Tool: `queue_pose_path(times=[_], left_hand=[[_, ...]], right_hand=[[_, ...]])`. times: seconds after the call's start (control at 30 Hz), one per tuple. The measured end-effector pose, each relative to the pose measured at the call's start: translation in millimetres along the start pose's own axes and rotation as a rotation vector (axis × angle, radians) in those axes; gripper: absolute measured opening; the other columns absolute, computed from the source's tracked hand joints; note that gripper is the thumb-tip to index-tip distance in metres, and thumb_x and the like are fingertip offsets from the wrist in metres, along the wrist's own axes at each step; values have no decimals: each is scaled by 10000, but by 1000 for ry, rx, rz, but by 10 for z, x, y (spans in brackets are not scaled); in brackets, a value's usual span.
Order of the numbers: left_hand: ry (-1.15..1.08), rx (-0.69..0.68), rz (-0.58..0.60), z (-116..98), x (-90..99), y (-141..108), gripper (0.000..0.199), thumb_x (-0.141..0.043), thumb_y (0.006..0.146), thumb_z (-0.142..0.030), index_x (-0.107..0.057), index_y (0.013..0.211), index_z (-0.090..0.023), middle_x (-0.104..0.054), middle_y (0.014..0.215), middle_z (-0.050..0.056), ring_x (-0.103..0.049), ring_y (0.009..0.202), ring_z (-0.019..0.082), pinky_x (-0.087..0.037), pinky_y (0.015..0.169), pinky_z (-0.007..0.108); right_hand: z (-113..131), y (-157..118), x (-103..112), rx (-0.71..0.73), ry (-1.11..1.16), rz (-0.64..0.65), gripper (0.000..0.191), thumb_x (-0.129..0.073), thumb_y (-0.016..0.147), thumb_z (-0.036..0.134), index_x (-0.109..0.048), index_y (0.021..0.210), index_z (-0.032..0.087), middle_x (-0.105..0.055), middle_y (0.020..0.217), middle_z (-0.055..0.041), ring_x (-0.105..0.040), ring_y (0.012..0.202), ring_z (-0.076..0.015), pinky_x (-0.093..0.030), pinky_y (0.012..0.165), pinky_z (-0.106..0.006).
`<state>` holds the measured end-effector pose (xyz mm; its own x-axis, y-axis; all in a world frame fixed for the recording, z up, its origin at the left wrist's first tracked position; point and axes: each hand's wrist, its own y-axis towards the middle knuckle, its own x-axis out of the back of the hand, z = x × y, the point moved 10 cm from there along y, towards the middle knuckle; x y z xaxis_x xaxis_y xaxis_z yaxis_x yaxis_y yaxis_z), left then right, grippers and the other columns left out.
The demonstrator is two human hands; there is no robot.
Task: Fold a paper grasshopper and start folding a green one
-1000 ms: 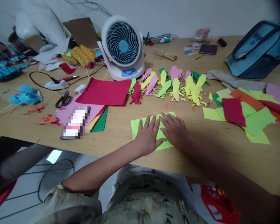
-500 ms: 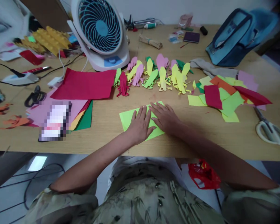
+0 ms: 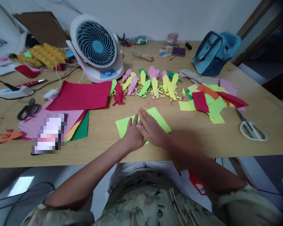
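A lime green sheet of paper (image 3: 158,118) lies on the wooden table (image 3: 103,131) in front of me. My left hand (image 3: 133,135) rests on the sheet with its fingers apart. Across the fingers and thumb side of that hand lies my right hand (image 3: 152,128), flat with its fingers stretched out. Neither hand grips anything. The hands hide the middle of the sheet.
Behind the sheet stands a row of cut paper figures (image 3: 155,88). Paper scraps (image 3: 200,102) and scissors (image 3: 252,130) are to the right. Left are a red sheet (image 3: 85,95), a phone (image 3: 49,133) and a fan (image 3: 97,47). A blue bag (image 3: 208,53) stands back right.
My right hand has moved left, from beside my left hand to partly over it, uncovering the sheet's right side. The camera view has shifted, showing more wall.
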<state>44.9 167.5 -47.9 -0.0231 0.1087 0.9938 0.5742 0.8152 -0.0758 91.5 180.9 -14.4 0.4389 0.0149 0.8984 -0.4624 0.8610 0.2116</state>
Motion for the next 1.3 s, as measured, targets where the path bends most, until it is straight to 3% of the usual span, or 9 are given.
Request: queue_pose_path(times=[0.13, 0.3, 0.4, 0.57, 0.73, 0.87, 1.1, 1.23, 1.3], left_hand=[[0, 1, -60, 6, 20, -15, 727, -485, 925, -375, -275, 1577, -131, -260, 1633, 176, -161, 1515, 421, -182, 1197, 618], [-6, -8, -111, 10, 43, -26, 681, -458, 953, -430, -359, 1530, -83, -303, 1611, 198, -182, 1508, 430, -204, 1189, 609], [2, -17, -107, 2, 36, -23, 667, -460, 963, -462, -402, 1494, -63, -281, 1617, 209, -171, 1512, 425, -201, 1190, 611], [-6, -18, -111, 0, 55, -70, 697, -445, 975, -527, -363, 1511, -87, -243, 1631, 202, -158, 1529, 375, -194, 1194, 613], [-1, -54, -52, 5, 40, -319, 631, -407, 1003, -465, -309, 1557, -180, -221, 1651, 137, -172, 1529, 362, -204, 1186, 621], [23, 5, -63, 95, 54, -592, 629, -445, 994, -417, -299, 1568, -203, -210, 1651, 158, -199, 1525, 356, -246, 1188, 557], [62, 72, -59, 270, 113, -960, 651, -403, 999, -474, -315, 1549, -137, -250, 1632, 194, -240, 1519, 317, -266, 1190, 513], [59, 146, -15, 187, 246, -793, 561, -355, 1012, -456, -496, 1407, -84, -446, 1515, 238, -397, 1432, 361, -259, 1176, 571], [-3, 219, -77, 68, 333, -580, 565, -337, 1014, -449, -539, 1334, -30, -456, 1488, 278, -375, 1440, 377, -267, 1179, 558]], right_hand=[[57, -7, -228, -6, 15, 59, 636, -323, 1008, 381, -282, 1562, 71, -238, 1647, -153, -208, 1530, -257, -207, 1234, -466], [-170, -63, -156, -21, -47, 69, 610, -317, 1012, 356, -321, 1545, 57, -271, 1631, -166, -267, 1511, -249, -227, 1226, -462], [-267, -48, -145, -75, -79, 81, 577, -279, 1021, 333, -340, 1546, 102, -315, 1621, -120, -291, 1501, -265, -223, 1220, -504], [-311, -36, -163, -95, -104, 94, 562, -266, 1026, 323, -371, 1535, 110, -336, 1616, -84, -283, 1504, -268, -217, 1224, -480], [-322, -48, -179, -85, -135, 82, 555, -276, 1026, 324, -378, 1531, 118, -322, 1622, -85, -286, 1503, -264, -213, 1226, -484], [-296, -54, -188, -64, -168, 71, 563, -305, 1025, 355, -380, 1528, 113, -307, 1628, -100, -276, 1505, -282, -205, 1224, -507], [-223, -76, -195, -32, -190, 69, 781, -430, 946, 629, -352, 1540, 128, -273, 1637, -141, -249, 1508, -337, -183, 1219, -556], [-221, -79, -213, -26, -210, 75, 808, -433, 937, 635, -340, 1543, 108, -251, 1644, -148, -238, 1510, -340, -171, 1221, -559], [-235, -79, -236, -20, -227, 88, 751, -426, 959, 561, -332, 1546, 101, -243, 1647, -147, -234, 1511, -338, -180, 1220, -553]])
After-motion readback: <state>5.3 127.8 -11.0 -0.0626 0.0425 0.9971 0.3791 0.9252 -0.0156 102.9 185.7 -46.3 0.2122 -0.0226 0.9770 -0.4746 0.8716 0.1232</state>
